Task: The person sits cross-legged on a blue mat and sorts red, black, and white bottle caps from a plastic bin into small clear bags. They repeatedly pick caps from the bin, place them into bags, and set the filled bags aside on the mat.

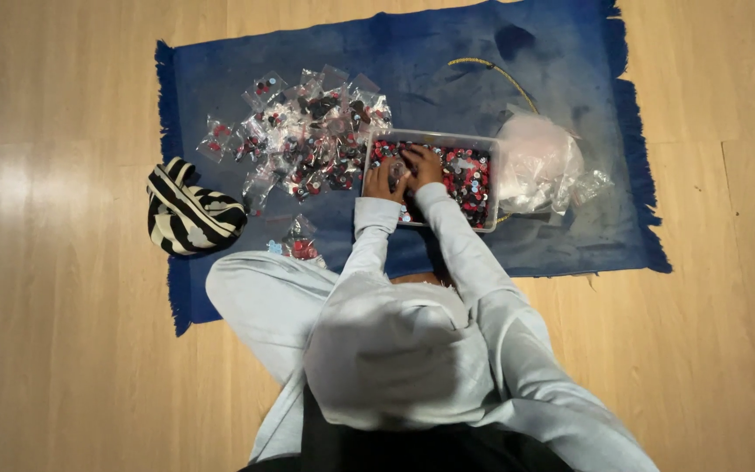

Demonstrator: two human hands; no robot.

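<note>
Inside the clear tub (493, 175), both hands' fingertips vanish among blurred buttons (469, 175).

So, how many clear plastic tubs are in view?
1. The clear tub sits on the blue mat, with both hands inside it. Others may be hidden behind the empty bags.

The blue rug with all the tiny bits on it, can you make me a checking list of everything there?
Surface: blue fringed rug lying on pale wood floor.
Job's things: clear plastic tub of small red, black and blue pieces; pile of small clear filled bags left of it.
Clutter: black-and-white striped cloth bundle; crumpled clear plastic bags.
Grippers: left hand and right hand both inside the tub.
Cables: thin yellowish cord behind the tub.
Surroundings: nothing seen.
</note>
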